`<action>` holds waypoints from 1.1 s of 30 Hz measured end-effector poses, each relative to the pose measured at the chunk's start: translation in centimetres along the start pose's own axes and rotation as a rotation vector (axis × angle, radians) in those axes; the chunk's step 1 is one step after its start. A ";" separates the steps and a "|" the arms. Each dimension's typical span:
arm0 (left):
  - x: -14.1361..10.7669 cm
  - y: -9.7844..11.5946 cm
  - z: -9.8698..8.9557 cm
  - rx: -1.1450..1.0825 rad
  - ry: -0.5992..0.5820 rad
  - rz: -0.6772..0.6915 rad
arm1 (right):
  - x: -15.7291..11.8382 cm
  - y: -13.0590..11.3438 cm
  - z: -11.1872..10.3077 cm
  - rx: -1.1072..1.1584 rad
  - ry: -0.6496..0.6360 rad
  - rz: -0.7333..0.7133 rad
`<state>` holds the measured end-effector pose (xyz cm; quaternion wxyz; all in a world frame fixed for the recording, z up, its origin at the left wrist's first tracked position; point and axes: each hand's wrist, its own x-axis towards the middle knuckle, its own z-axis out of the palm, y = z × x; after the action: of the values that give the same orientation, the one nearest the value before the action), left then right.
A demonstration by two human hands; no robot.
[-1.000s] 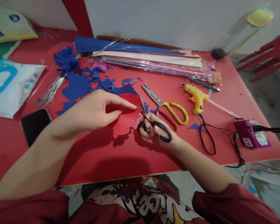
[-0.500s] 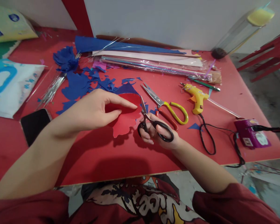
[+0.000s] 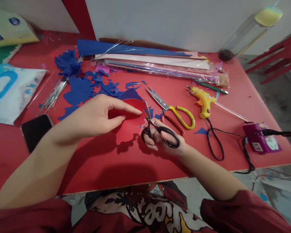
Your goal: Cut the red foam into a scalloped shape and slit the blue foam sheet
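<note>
My left hand [image 3: 99,113] grips a red sheet [image 3: 129,126] with a wavy lower edge, its thumb and fingers pressed on the sheet. Black-handled scissors [image 3: 169,137] are in my right hand [image 3: 160,136], their blades pointing up at the sheet's right edge. Just behind the red sheet lies a dark blue piece [image 3: 131,94]. A second pair of scissors, with one yellow and one red handle [image 3: 188,118], rests on the table right of the blades.
Blue scraps [image 3: 79,89], a blue flower [image 3: 68,63] with wires and a phone [image 3: 36,131] lie left. Wrapped sticks [image 3: 160,68] lie at the back. A yellow glue gun [image 3: 203,100], its cord and a purple box [image 3: 262,137] stand right on the red table [image 3: 106,171].
The view has shifted very slightly. Both hands keep nearly the same places, and the black scissors' blades look a little closer together.
</note>
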<state>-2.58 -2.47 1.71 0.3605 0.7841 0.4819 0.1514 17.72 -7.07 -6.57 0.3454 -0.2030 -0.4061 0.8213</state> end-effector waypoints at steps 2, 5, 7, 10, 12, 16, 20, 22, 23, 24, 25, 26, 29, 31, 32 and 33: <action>0.0 0.0 0.0 -0.014 0.002 -0.009 | 0.0 -0.1 0.0 -0.001 0.014 0.012; 0.1 0.0 0.1 -0.026 -0.004 -0.027 | 0.0 -0.1 0.0 -0.005 0.013 0.021; 0.1 0.1 0.1 -0.034 -0.004 -0.036 | 0.1 0.0 -0.1 -0.003 0.009 0.011; 0.1 0.1 0.1 -0.041 0.001 -0.053 | 0.1 0.2 -0.3 0.002 0.002 -0.021; 0.1 0.1 0.1 -0.039 0.004 -0.059 | 0.2 0.4 -0.4 0.008 0.004 -0.052; 0.2 0.0 0.0 -0.022 0.009 -0.043 | 0.3 0.7 -0.6 0.029 -0.001 -0.100; 0.2 -0.2 0.0 -0.008 -0.003 -0.032 | 0.3 0.6 -0.6 0.039 0.003 -0.088; 0.2 -0.3 -0.1 -0.007 -0.006 -0.036 | 0.2 0.6 -0.5 0.048 0.017 -0.081; 0.1 -0.4 -0.1 -0.006 -0.009 -0.039 | 0.2 0.6 -0.5 0.054 0.022 -0.082; 0.1 -0.4 -0.2 -0.006 -0.010 -0.040 | 0.2 0.6 -0.5 0.059 0.026 -0.083; 0.1 -0.4 -0.2 -0.006 -0.012 -0.038 | 0.2 0.7 -0.5 0.062 0.026 -0.085; 0.1 -0.5 -0.2 -0.005 -0.014 -0.033 | 0.1 0.7 -0.5 0.062 0.026 -0.087; 0.1 -0.6 -0.4 0.004 -0.025 -0.021 | 0.1 0.7 -0.6 0.047 0.025 -0.080; 0.1 -0.6 -0.5 0.016 -0.046 -0.036 | 0.1 0.7 -0.6 0.040 0.037 -0.075; 0.1 -0.7 -0.6 0.021 -0.057 -0.048 | 0.1 0.7 -0.6 0.036 0.043 -0.072; 0.2 -0.7 -0.6 0.021 -0.063 -0.058 | 0.1 0.6 -0.6 0.033 0.047 -0.071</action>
<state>-3.31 -1.89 1.61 0.3717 0.7778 0.4945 0.1110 17.80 -6.96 -7.47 0.3868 -0.2018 -0.3912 0.8103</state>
